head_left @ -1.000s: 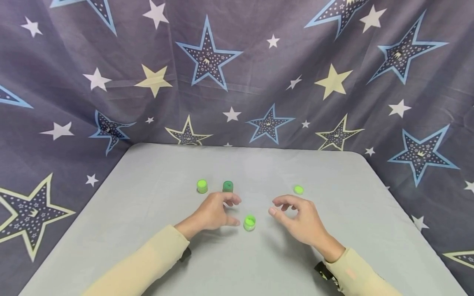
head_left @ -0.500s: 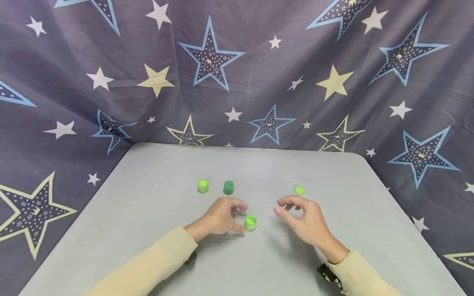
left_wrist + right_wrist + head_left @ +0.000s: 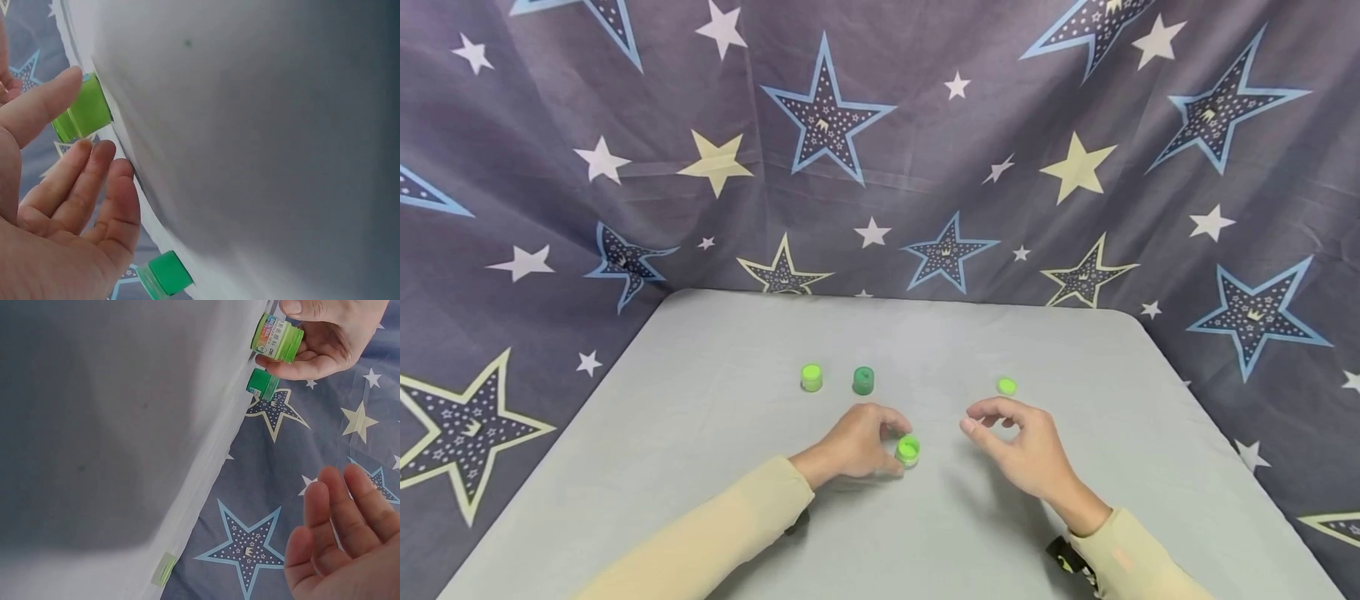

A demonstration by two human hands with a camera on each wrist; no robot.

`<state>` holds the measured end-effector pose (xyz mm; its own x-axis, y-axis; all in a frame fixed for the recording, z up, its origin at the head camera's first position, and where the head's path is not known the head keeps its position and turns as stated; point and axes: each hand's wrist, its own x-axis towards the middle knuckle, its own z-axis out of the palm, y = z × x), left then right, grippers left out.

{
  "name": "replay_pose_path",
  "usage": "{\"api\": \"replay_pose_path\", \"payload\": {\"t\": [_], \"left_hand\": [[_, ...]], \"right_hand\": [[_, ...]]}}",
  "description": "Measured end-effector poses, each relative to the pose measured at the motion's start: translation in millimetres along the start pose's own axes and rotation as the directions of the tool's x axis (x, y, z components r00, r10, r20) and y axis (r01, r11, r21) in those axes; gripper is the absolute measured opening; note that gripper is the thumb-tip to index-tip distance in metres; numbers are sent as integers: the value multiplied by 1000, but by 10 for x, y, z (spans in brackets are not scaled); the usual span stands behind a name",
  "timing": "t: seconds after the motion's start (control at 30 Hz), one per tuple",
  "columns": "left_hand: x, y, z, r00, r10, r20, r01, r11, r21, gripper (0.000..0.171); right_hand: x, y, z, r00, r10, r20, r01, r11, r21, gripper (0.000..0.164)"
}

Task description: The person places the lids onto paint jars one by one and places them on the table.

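Observation:
A light green paint jar (image 3: 909, 450) stands uncapped on the table, its printed label facing the right wrist view. My left hand (image 3: 862, 439) is curved around it, thumb at the near side and fingers at the far side. In the left wrist view the thumb overlaps the light green jar (image 3: 92, 109) and the fingertips meet its edge. My right hand (image 3: 1019, 442) hovers to the right, fingers loosely bent, holding nothing. Beyond it lies a small light green lid (image 3: 1007, 386).
Behind the left hand stand a dark green jar (image 3: 863, 381) and another light green jar (image 3: 811, 377). They rest on a pale grey table (image 3: 737, 433), with a star-patterned curtain (image 3: 895, 208) along its back and sides.
My left hand has moved right, from beside the light green paint jar to around it, uncovering the dark green jar. The right hand has shifted slightly right.

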<state>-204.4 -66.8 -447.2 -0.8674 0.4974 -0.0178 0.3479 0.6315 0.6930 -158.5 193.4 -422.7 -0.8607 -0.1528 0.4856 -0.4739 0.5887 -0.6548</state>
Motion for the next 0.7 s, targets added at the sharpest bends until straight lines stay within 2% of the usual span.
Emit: {"api": "replay_pose_path", "payload": {"t": [0.37,0.7], "left_hand": [[55,16,18,1000,-17,21,17,1000,0,43],[51,45,3,999,-16,37,18,998,-56,35]], "right_hand": [[-2,31,-14,1000,8,-15,-8,1000,-7,10],[56,177,-52,998,59,-31,-60,998,-29,13]]}}
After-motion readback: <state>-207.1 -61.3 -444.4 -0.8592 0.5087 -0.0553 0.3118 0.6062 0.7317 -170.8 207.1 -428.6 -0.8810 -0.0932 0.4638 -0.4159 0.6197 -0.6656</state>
